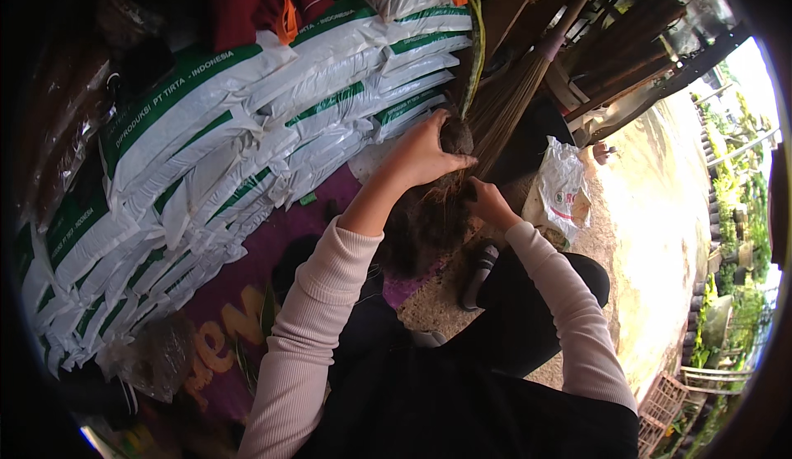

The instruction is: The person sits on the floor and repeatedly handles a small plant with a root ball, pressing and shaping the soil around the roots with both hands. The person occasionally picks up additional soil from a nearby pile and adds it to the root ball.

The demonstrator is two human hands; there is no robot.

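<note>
My left hand (427, 150) grips the soil-covered root ball (458, 138) of a snake plant, thumb and fingers wrapped around its sides. The plant's long, yellow-edged leaf (475, 51) rises from the ball, away from me. Thin brown roots (447, 190) hang from the lower end. Close to these roots is my right hand (490, 204), its fingers curled; whether it pinches roots or soil is hidden. Below both hands lies a dark heap of soil (427, 233), on or beside a purple printed sheet (278, 267).
Stacked white-and-green plastic sacks (247, 125) fill the left side. A stick broom (513, 100) leans just beyond my hands. To the right lies a crumpled white sack (560, 190) on sunlit ground (656, 224). Clear plastic (154, 354) and loose leaves (267, 317) are at lower left.
</note>
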